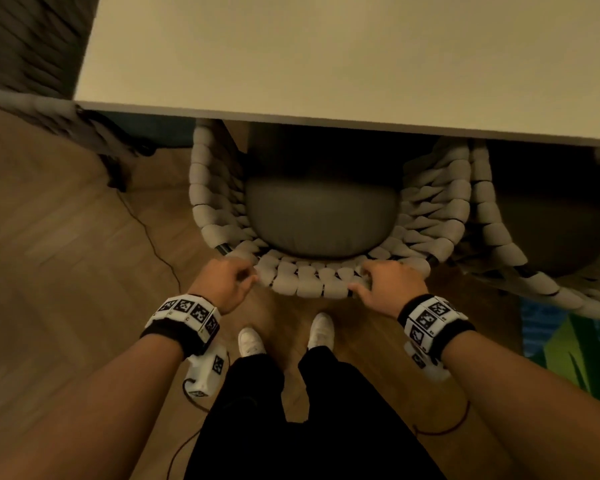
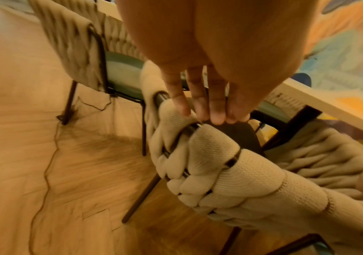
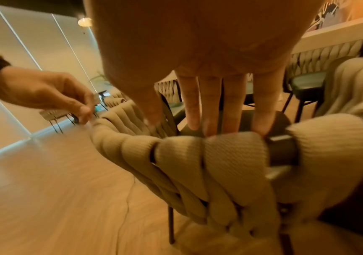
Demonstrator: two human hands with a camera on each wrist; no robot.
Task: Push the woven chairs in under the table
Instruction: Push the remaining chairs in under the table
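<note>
- Head view: the woven chair (image 1: 312, 282) sits in the centre of the frame, its grey seat cushion (image 1: 321, 216) partly beneath the near edge of the white table (image 1: 326, 57), which fills the upper part.
- The curved top rail of its backrest is nearest the person, low in the middle of the frame.
- The left hand (image 1: 222, 284) is on the left end of that rail, fingers curled at the woven cord; the right hand (image 1: 390, 284) is on the right end, fingers bent over the rail and thumb against its near side.
- A second woven chair (image 1: 520, 237) stands at the right edge, just beside the first, its seat also under the table.
- A third chair's woven back (image 1: 35, 109) shows blurred at the upper left.
- White shoes (image 1: 321, 329) stand on the wooden floor (image 1: 66, 237) at lower centre, and a thin dark cable (image 1: 146, 230) trails over the boards at the left.
- Left wrist view: the fingers (image 2: 200, 103) reach down from the upper centre and their tips press the padded cord of the rail; whether they wrap round it I cannot tell.
- Another woven chair (image 2: 71, 43) stands at the upper left.
- Right wrist view: the right hand's fingers (image 3: 231, 103) hang nearly straight in the middle of the frame, tips on the top of the rail.
- The left hand (image 3: 45, 91), at the left edge, pinches the far end of the rail between fingertips and thumb.
</note>
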